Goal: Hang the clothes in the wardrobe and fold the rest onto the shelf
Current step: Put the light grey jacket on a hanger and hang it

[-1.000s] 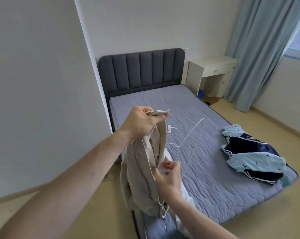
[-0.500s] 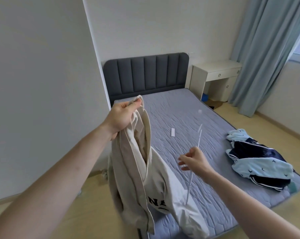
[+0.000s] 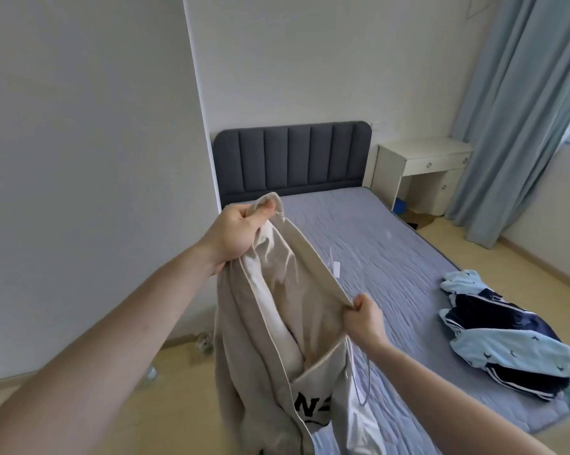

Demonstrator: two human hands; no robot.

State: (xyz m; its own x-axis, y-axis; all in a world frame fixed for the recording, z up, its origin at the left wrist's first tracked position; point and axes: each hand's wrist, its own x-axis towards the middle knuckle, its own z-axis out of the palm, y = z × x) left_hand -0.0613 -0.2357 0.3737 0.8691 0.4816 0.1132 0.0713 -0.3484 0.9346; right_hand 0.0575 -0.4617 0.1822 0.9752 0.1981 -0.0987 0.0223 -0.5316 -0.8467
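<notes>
A home bedroom is shown. A bed [image 3: 359, 244] with a quilted grey-blue mattress and a dark padded headboard [image 3: 291, 159] is set against the white wall. A white bedside desk with drawers [image 3: 424, 169] is placed just right of the headboard, and pale blue curtains [image 3: 519, 110] are hung further right.

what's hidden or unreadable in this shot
Head view, the only one:
- Black lettering on the beige garment: folded cloth hides part of it.
- White hanger: mostly behind the garment and the right hand.
- Left hand fingertips: buried in cloth.
- Small things on the floor: too small to identify.
- Wardrobe: out of frame.
</notes>
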